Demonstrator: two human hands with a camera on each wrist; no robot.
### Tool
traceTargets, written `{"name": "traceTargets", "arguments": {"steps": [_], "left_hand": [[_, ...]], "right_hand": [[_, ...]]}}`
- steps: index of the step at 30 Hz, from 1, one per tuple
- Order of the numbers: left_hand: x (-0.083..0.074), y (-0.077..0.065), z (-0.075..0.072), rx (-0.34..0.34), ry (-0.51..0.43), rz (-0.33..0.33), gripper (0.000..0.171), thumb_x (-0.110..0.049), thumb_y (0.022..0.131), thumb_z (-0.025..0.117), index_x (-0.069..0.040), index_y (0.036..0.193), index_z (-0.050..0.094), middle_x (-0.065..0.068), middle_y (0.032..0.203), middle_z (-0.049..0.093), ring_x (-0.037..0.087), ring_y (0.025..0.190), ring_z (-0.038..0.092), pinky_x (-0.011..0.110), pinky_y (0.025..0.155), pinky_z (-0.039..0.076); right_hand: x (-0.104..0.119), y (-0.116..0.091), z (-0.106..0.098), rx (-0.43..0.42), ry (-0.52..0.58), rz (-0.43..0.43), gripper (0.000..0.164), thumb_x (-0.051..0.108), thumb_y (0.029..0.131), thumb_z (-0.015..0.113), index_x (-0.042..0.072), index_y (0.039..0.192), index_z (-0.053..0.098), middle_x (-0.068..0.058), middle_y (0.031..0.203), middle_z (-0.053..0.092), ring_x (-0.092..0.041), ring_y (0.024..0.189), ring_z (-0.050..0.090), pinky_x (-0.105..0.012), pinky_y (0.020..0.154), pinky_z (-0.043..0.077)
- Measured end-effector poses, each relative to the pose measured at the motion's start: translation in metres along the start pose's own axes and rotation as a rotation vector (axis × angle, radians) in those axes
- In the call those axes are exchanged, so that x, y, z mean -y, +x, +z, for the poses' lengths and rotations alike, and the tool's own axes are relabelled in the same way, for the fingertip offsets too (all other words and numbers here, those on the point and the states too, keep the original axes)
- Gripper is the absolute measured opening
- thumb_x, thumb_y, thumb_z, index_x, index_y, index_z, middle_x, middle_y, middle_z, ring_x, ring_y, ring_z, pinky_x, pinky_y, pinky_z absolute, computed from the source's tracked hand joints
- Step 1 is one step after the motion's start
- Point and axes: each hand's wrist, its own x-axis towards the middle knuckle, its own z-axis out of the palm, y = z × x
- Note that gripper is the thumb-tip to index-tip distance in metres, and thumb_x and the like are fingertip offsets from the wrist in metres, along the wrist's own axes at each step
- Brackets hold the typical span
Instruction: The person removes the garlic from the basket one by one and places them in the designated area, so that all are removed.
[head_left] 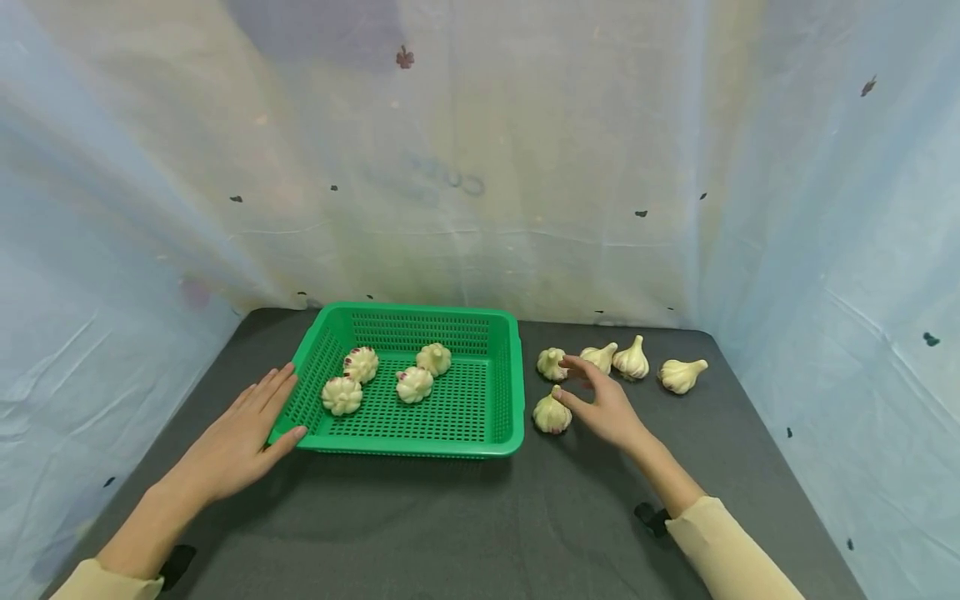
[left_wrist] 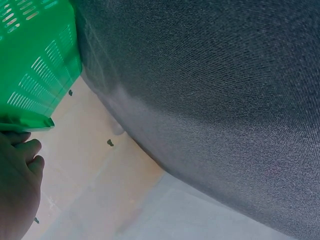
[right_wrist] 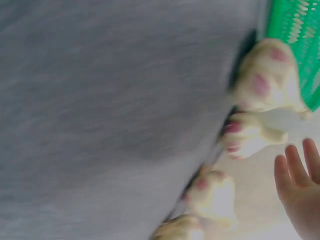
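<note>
My left hand (head_left: pixel 238 433) rests on the left rim of a green plastic basket (head_left: pixel 420 448), its fingers straight and the thumb at the front corner. In the left wrist view, the fingers (left_wrist: pixel 31 150) lie at the basket's rim. Several garlic bulbs (head_left: pixel 414 384), some with purple patches, sit in the left and middle of the basket. Right of it, my right hand (head_left: pixel 603 408) hovers just over a garlic bulb (head_left: pixel 552 414), thumb and fingers spread apart. The right wrist view shows that hand's fingers (right_wrist: pixel 297 167) extended beside the bulbs (right_wrist: pixel 265 80), holding nothing visible.
More garlic bulbs (head_left: pixel 551 364) lie behind and right of my right hand, including one farther right (head_left: pixel 681 376). Dark grey cloth covers the table (head_left: pixel 420 525). Pale plastic sheeting (head_left: pixel 480 167) hangs behind and on both sides.
</note>
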Motion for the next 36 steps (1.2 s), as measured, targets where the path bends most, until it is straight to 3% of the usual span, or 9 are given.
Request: {"name": "traceTargets", "arguments": {"steps": [5,10,19,24,29,36], "left_hand": [[-0.001,-0.002,-0.002,0.003,-0.006,-0.007,0.083,-0.042,0.106,0.059,-0.002,0.166,0.019,0.021,0.172,0.017,0.036,0.160,0.010,0.034,0.129,-0.008],[-0.002,-0.003,-0.001,0.004,-0.006,-0.011,0.083,-0.041,0.106,0.060,-0.003,0.166,0.018,0.020,0.172,0.017,0.032,0.161,0.006,0.032,0.128,-0.010],[-0.001,-0.003,0.001,0.008,0.003,-0.009,0.083,-0.041,0.106,0.059,-0.003,0.166,0.018,0.019,0.172,0.016,0.029,0.161,0.003,0.037,0.130,-0.007],[-0.001,-0.003,-0.002,0.004,0.011,-0.012,0.083,-0.044,0.105,0.059,-0.002,0.166,0.020,0.019,0.172,0.018,0.034,0.160,0.009,0.037,0.130,-0.006],[-0.001,-0.002,-0.004,-0.002,0.014,-0.012,0.083,-0.045,0.105,0.060,-0.002,0.166,0.021,0.019,0.172,0.019,0.037,0.159,0.014,0.037,0.130,-0.004],[-0.002,0.001,-0.002,0.003,0.007,-0.006,0.083,-0.042,0.105,0.061,-0.003,0.166,0.020,0.019,0.172,0.018,0.040,0.158,0.016,0.041,0.131,0.000]], "right_hand": [[0.025,0.010,0.004,-0.060,0.027,-0.077,0.058,0.019,0.100,0.072,0.003,0.151,0.049,-0.016,0.148,0.057,-0.037,0.137,0.054,-0.060,0.109,0.047],[0.051,0.020,0.018,-0.040,0.061,-0.158,0.055,0.016,0.100,0.072,0.006,0.150,0.050,-0.015,0.147,0.056,-0.039,0.132,0.057,-0.057,0.105,0.052],[0.086,0.040,0.051,0.147,0.086,-0.190,0.056,0.022,0.101,0.071,0.009,0.152,0.049,-0.011,0.150,0.054,-0.033,0.133,0.057,-0.046,0.105,0.054],[0.104,0.057,0.056,0.246,0.022,-0.204,0.058,0.025,0.102,0.071,0.008,0.152,0.048,-0.011,0.150,0.052,-0.032,0.133,0.057,-0.044,0.105,0.053],[0.120,0.083,0.055,0.353,-0.069,-0.221,0.060,0.028,0.102,0.070,0.007,0.154,0.046,-0.012,0.152,0.050,-0.032,0.133,0.056,-0.048,0.105,0.052],[0.128,0.130,0.056,0.520,-0.171,-0.250,0.061,0.022,0.102,0.069,0.005,0.155,0.045,-0.011,0.155,0.051,-0.030,0.132,0.057,-0.040,0.103,0.053]]}}
